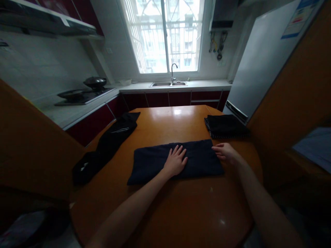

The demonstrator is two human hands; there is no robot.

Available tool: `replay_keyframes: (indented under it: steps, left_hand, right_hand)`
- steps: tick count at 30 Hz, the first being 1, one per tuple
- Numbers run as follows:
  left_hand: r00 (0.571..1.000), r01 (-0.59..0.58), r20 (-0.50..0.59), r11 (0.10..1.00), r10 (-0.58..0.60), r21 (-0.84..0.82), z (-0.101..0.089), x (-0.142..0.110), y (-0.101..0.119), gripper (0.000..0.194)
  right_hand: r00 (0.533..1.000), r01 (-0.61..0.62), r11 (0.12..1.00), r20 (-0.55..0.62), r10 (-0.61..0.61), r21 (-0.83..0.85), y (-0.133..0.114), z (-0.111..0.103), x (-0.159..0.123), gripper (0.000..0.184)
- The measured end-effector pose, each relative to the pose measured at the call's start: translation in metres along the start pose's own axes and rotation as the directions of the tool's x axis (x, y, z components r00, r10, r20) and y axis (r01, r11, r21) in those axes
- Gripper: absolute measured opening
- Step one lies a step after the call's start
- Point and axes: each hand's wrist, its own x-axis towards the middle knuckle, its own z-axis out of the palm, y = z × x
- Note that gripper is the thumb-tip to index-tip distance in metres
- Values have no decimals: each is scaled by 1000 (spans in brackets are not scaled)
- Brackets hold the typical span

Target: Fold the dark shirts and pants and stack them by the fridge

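Observation:
A dark navy folded cloth, likely a garment (199,158), lies flat as a long rectangle on the wooden table (170,213). My left hand (176,161) rests palm down on its middle, fingers spread. At the cloth's right edge is my right hand (225,152), its fingers loosely stretched toward the upper right corner. Those fingertips are at the edge, with no fabric visibly gripped between them.
On the table's left side lies a loosely bunched black garment (111,137). A folded black cloth with a striped edge (227,125) sits at the right rear. Beyond stand a counter with a sink (161,84), a stove with pans (95,82), and a fridge (261,58).

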Motion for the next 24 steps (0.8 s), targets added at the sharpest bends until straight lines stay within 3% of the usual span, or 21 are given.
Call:
replay_keyframes:
  steps: [7,14,19,24]
  left_hand:
    - [1000,-2,-12,1000,2,-6,3,1,-2,56]
    - [1000,-4,-31,1000,3,-16,4,0,-2,56]
    - [998,35,-42,999,-37,-39,5,1,1,63]
    - [984,161,-64,986,-164,-45,-1,5,-9,64]
  right_hand:
    - [996,-50,997,66,55,-63,-2,5,7,26]
    - [969,-33,999,245,29,13,-7,6,0,14]
    - [944,-4,977,322,-67,214,-37,13,-12,11]
    - [948,95,981,285,-140,168,-78,23,-33,6]
